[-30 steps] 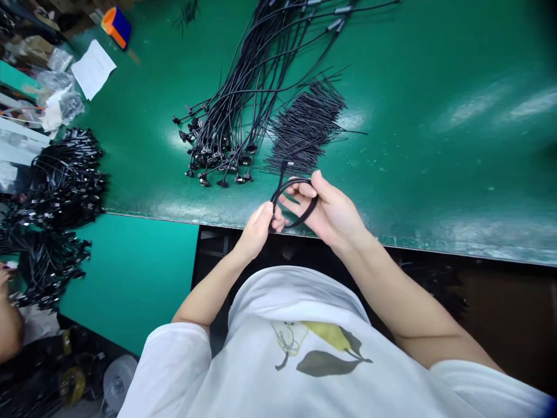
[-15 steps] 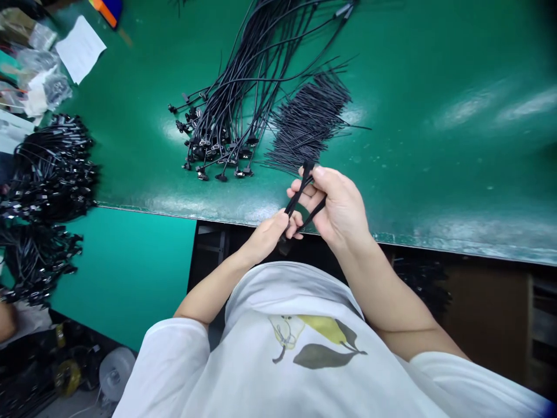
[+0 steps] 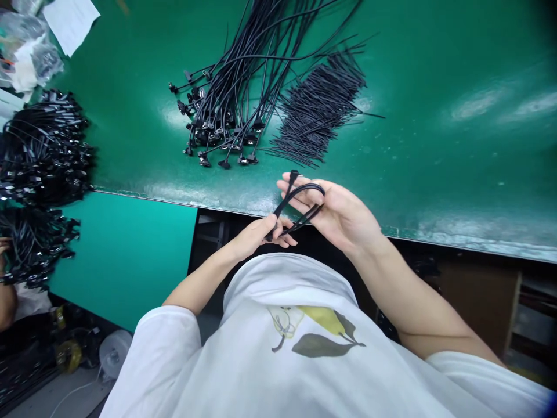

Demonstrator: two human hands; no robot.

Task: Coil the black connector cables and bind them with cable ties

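Observation:
A black cable (image 3: 307, 187) is looped into a coil over the table's front edge, its dark connector pointing up at the far side. My left hand (image 3: 261, 233) pinches the coil at its near left end. My right hand (image 3: 337, 212) has its fingers spread behind the loop, palm up, with the thumb side inside the bend; the cable rests against it. Beyond the hands lies a pile of short thin black strips (image 3: 319, 110). To its left is a bundle of long black cables (image 3: 243, 75) with connectors at their near ends.
Coiled black cables (image 3: 47, 145) are heaped at the left, by a lower green surface (image 3: 126, 261). White paper (image 3: 72, 23) and plastic bags (image 3: 30, 46) lie at the far left. Part of another person's arm (image 3: 6, 302) shows at the left edge. A clear spool (image 3: 115, 354) stands below.
My right hand has opened from its grip near the connector and moved slightly right. The cable now shows as a wider loop. My left hand has shifted a little left and nearer my body.

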